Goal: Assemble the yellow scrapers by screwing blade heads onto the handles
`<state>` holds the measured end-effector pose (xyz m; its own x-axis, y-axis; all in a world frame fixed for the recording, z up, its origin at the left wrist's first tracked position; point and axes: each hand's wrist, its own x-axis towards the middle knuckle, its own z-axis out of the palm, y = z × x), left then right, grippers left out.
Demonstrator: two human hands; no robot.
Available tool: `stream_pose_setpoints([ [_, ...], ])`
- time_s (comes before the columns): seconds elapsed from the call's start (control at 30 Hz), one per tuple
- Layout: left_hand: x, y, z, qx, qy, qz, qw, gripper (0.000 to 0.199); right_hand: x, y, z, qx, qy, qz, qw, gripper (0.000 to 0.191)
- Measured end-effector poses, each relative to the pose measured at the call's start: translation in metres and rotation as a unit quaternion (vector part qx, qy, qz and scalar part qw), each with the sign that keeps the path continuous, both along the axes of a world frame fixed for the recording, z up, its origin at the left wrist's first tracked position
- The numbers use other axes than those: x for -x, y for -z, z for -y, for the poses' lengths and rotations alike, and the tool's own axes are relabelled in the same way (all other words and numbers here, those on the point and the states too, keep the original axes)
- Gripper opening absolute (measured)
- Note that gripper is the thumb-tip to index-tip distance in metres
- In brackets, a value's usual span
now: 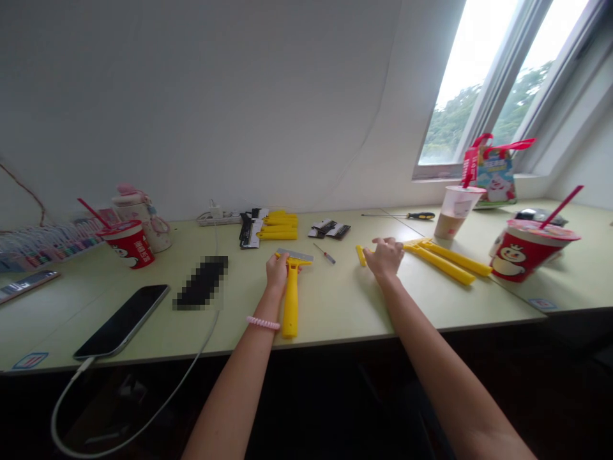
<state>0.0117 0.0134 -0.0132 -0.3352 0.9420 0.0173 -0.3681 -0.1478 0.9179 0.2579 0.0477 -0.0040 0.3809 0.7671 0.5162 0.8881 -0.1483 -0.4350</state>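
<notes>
Gripping a yellow scraper on the counter, the left hand has its fingers wrapped around the neck. The right hand, fingers spread, sits just beside a yellow piece. A screwdriver lies between the hands; 2 yellow handles lie near a red cup (its lettering too small to read).

The left forearm and right forearm are bare; a coiled pink bracelet circles the left wrist.
</notes>
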Motion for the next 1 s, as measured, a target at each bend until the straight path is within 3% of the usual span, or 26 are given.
stream_pose_setpoints([
  [0.1, -0.001, -0.001, 0.001, 0.005, -0.003, 0.001, 1.000, 0.012, -0.018, 0.001, 0.003, 0.094, 0.053, 0.024, 0.994, 0.043],
  [0.2, 0.000, -0.001, 0.001, 0.003, -0.004, -0.002, 1.000, 0.012, -0.018, 0.005, 0.003, 0.150, 0.069, 0.002, 0.986, 0.040],
  [0.5, 0.002, 0.004, -0.002, 0.008, -0.007, -0.014, 1.000, 0.013, -0.016, 0.010, 0.001, 0.132, 0.025, -0.023, 0.991, 0.029],
  [0.6, 0.002, 0.004, -0.002, 0.010, -0.002, -0.015, 1.000, 0.014, -0.014, 0.008, 0.003, 0.068, 0.010, -0.027, 0.997, 0.024],
  [0.7, 0.001, 0.002, -0.001, 0.013, -0.001, -0.013, 1.000, 0.014, -0.007, 0.005, 0.003, -0.003, -0.036, -0.093, 0.995, 0.016],
  [0.83, 0.000, 0.001, 0.000, 0.010, 0.002, -0.013, 1.000, 0.013, 0.011, -0.001, 0.004, -0.023, -0.119, -0.220, 0.968, 0.003],
  [1.0, -0.001, 0.000, 0.001, -0.004, 0.011, -0.010, 1.000, 0.014, 0.045, -0.011, 0.006, -0.040, -0.233, -0.277, 0.931, 0.023],
])
